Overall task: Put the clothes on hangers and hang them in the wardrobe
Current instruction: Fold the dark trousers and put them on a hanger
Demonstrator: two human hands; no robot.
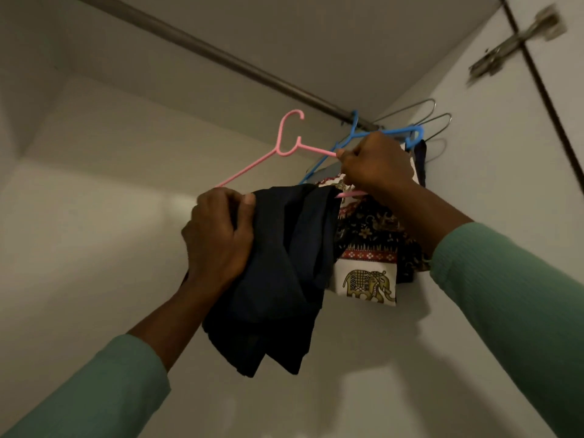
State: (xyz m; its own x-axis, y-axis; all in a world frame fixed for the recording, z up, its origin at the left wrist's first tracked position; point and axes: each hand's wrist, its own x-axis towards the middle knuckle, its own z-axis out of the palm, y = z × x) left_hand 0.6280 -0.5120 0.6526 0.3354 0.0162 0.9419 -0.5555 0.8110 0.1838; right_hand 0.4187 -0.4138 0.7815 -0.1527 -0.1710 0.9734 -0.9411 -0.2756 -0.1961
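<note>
I am looking up into a white wardrobe. A pink plastic hanger (286, 143) is raised below the metal rail (221, 58), its hook free of the rail. A dark navy garment (284, 273) is draped over the hanger's lower bar and hangs down. My left hand (218, 238) grips the garment at the hanger's left end. My right hand (376, 165) pinches the hanger's right arm. Behind it, a blue hanger (388, 133) hangs on the rail with a patterned elephant-print cloth (366, 273).
Bare metal wire hangers (433, 121) hang at the rail's right end against the side wall. A door hinge (515, 42) sits at the upper right. The wardrobe's white back wall (94, 216) stretches to the left.
</note>
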